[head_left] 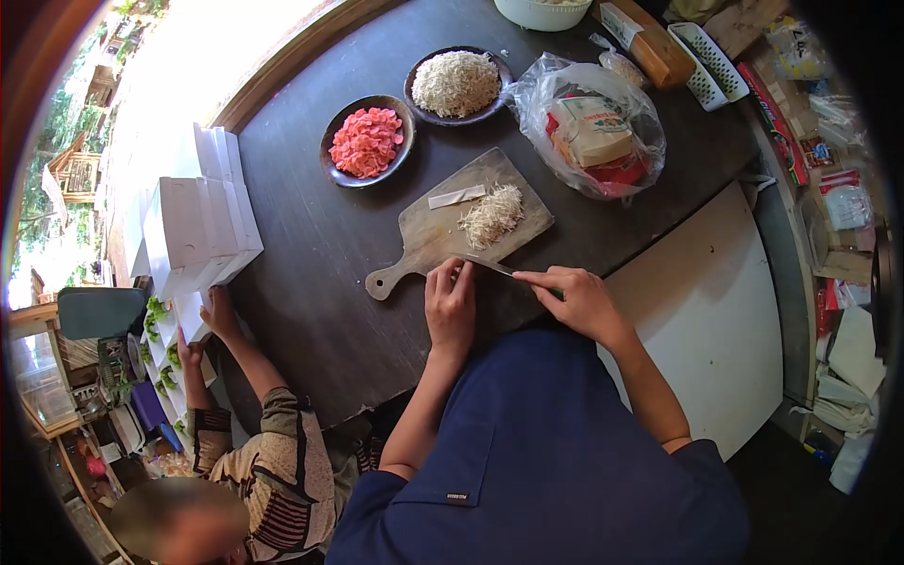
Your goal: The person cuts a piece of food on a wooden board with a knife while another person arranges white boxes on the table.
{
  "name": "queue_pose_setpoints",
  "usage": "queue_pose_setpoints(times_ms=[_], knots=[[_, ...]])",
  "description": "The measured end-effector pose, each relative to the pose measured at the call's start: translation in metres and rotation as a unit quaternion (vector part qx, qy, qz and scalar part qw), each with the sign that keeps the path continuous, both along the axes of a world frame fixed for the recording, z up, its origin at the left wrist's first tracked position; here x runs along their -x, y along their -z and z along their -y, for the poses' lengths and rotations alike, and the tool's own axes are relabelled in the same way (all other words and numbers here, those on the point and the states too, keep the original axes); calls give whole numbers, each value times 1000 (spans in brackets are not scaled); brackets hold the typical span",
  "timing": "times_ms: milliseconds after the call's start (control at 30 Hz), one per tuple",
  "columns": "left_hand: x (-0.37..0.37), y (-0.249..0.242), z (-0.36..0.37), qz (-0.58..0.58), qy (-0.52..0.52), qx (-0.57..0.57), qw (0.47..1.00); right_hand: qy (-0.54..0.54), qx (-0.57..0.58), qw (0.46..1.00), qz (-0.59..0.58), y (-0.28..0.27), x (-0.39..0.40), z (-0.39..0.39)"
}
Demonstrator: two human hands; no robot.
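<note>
My right hand [573,299] is closed round the handle of a knife [493,267], whose blade points left along the near edge of a wooden cutting board [426,235]. By the blade's tip, at the same edge, my left hand [449,303] has its fingers bent together; whatever they pinch is hidden. On the board lie a heap of pale thin shreds [492,217] and a flat whitish strip [457,198]. Behind it stand a dark bowl of pink slices [367,143] and another dark bowl heaped with pale shreds [456,83].
A clear plastic bag [603,132] with packets sits right of the board. Beyond it are a white grater [708,64] and a white colander [543,13]. At left, a co-worker's hands [218,313] are near stacked white boxes [200,221].
</note>
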State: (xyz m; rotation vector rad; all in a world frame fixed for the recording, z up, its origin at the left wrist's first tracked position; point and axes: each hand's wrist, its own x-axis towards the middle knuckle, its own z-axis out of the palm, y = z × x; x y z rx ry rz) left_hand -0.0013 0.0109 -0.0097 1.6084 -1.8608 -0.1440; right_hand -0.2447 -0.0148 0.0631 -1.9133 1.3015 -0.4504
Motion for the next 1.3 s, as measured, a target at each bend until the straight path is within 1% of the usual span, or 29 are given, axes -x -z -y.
queue_pose_setpoints(times_ms=[133,233,333,433,500,600,733,833,867,900,933,1000,1133,1200,1300], knots=[[-1,-2,-1,7,5,-3,1000,-9,-11,1000,-21,6,-3,3],[2,-3,-2,-3,8,-16,1000,-20,13,1000,-20,20,-16,10],[1,-6,3,12,-2,15,1000,-36,19,999,6,29,-26,24],[-2,-5,1,13,9,-11,1000,-14,37,998,38,19,-16,24],[0,-6,0,9,11,-12,1000,-21,-1,1000,-13,5,-7,18],[0,-4,0,10,8,-14,1000,-17,-23,999,-36,-3,-4,11],[-2,-3,-1,5,7,-14,1000,-10,14,999,-34,13,-15,10],[1,-3,-1,-1,11,-7,1000,-10,29,999,-9,28,-32,20],[1,-2,-1,4,11,-2,1000,-11,28,999,17,33,-37,25],[0,-3,0,10,10,2,1000,-13,27,999,43,36,-41,29],[-1,-4,0,11,10,3,1000,-13,28,999,44,36,-41,32],[0,-5,-2,17,14,-10,1000,-16,31,995,96,32,-37,36],[1,-4,-2,6,9,-16,1000,-20,-1,999,49,9,-21,30],[1,-3,-2,3,8,-1,1000,-26,-19,999,-8,1,-16,25],[-1,0,-1,8,9,-1,1000,-13,-47,999,-14,-3,-12,16]])
